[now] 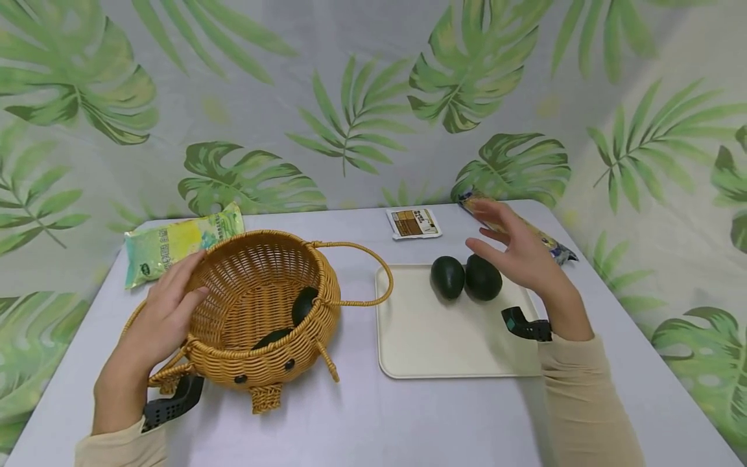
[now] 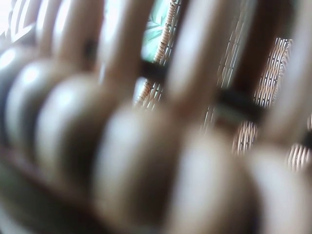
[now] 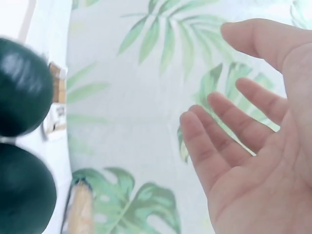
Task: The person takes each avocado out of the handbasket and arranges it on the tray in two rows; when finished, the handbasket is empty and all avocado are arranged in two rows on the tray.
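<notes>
My left hand (image 1: 160, 318) rests at the left rim of a round wicker basket (image 1: 265, 363), fingers fairly straight. Up close, blurred wicker strands (image 2: 136, 161) fill the left wrist view. Inside the basket lie two dark green avocados, one (image 1: 303, 306) against the right wall and another (image 1: 273, 338) partly hidden behind the front rim. Over the back right of a cream tray (image 1: 432, 344), my right hand (image 1: 519, 253) is raised with fingers spread and nothing held. Two more avocados, a left one (image 1: 448, 277) and a right one (image 1: 483, 277), sit side by side on that tray near the hand.
A green and yellow packet (image 1: 181, 243) lies behind the basket. Farther back are a small brown and white packet (image 1: 414, 223) and a long wrapped package (image 1: 548, 241) at right. One basket handle (image 1: 382, 266) reaches over the tray's left edge. Leaf-print cloth (image 1: 362, 97) hangs behind the table.
</notes>
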`<state>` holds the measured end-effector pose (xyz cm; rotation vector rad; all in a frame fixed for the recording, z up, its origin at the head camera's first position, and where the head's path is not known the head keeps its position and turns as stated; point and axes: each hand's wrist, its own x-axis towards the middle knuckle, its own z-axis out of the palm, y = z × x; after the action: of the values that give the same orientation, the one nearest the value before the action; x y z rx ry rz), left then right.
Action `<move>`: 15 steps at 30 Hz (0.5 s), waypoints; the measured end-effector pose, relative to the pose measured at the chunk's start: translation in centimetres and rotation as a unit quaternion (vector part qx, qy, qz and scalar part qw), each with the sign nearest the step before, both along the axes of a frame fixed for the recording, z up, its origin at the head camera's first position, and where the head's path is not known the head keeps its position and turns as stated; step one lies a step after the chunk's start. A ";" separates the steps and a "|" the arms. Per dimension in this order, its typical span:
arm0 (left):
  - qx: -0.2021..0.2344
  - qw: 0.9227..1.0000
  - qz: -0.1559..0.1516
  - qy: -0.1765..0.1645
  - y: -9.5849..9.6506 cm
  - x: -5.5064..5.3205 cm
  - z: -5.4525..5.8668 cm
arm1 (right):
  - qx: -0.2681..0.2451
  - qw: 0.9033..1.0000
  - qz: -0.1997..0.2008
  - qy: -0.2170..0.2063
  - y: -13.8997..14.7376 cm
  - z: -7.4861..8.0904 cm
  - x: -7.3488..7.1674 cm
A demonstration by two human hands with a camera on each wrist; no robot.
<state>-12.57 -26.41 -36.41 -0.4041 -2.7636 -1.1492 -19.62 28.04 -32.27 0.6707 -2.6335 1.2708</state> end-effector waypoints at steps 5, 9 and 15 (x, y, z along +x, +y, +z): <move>-0.002 1.000 -0.001 -0.002 0.2 -0.1 0.0 | -0.015 1.000 -0.004 -0.012 -1.0 1.2 0.0; -0.003 1.000 0.002 -0.005 0.0 0.0 0.1 | -0.028 0.999 0.012 -0.019 -2.3 2.2 -0.3; 0.002 1.000 0.002 -0.005 0.1 0.0 0.1 | -0.033 0.998 0.057 -0.001 -4.7 3.7 -1.1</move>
<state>-12.57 -26.34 -36.35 -0.3930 -2.7687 -1.1569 -20.73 23.35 -28.55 0.8193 -2.5747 1.3836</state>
